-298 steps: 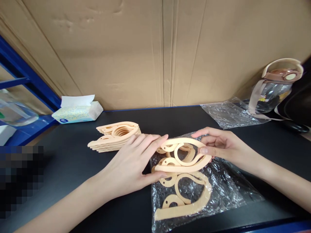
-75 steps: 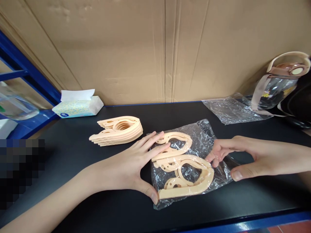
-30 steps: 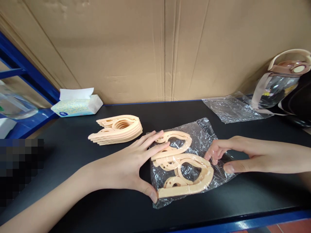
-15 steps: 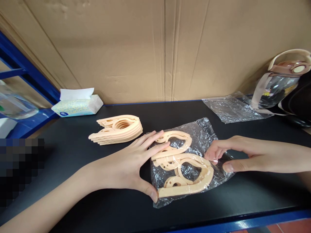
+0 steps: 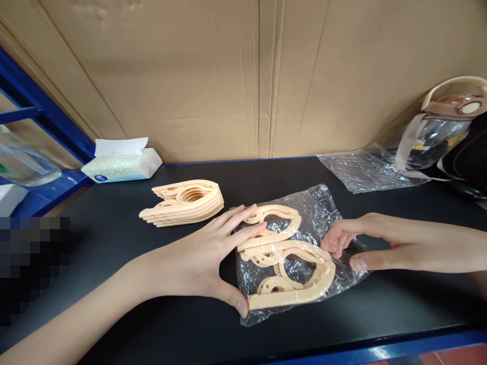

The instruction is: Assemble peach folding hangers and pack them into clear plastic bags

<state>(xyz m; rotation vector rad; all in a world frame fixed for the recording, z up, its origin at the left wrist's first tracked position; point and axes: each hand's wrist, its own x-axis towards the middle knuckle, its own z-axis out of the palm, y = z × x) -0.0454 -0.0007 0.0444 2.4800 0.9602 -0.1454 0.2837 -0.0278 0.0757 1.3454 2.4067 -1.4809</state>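
A clear plastic bag [image 5: 319,205] lies on the black table [image 5: 114,263] with peach-coloured plastic hangers [image 5: 292,289] inside it. My left hand [image 5: 201,258] lies flat against the bag's left edge, fingers stretched over the hangers and thumb at the near corner. My right hand [image 5: 365,241] rests on the bag's right side, fingertips curled onto the plastic next to the hangers and thumb pressed on the bag's edge. A stack of several of the same hangers [image 5: 184,203] sits to the left, just beyond my left hand.
A tissue pack [image 5: 122,165] sits at the back left near a blue rack [image 5: 41,111]. An empty clear bag [image 5: 361,172] and a water bottle with a strap [image 5: 437,132] are at the back right. A cardboard wall [image 5: 243,76] stands behind the table.
Ten seconds ago both hands held a hanger above the bag. Now the hangers lie in the bag and both hands press its sides. Almost nothing has moved in the last second.
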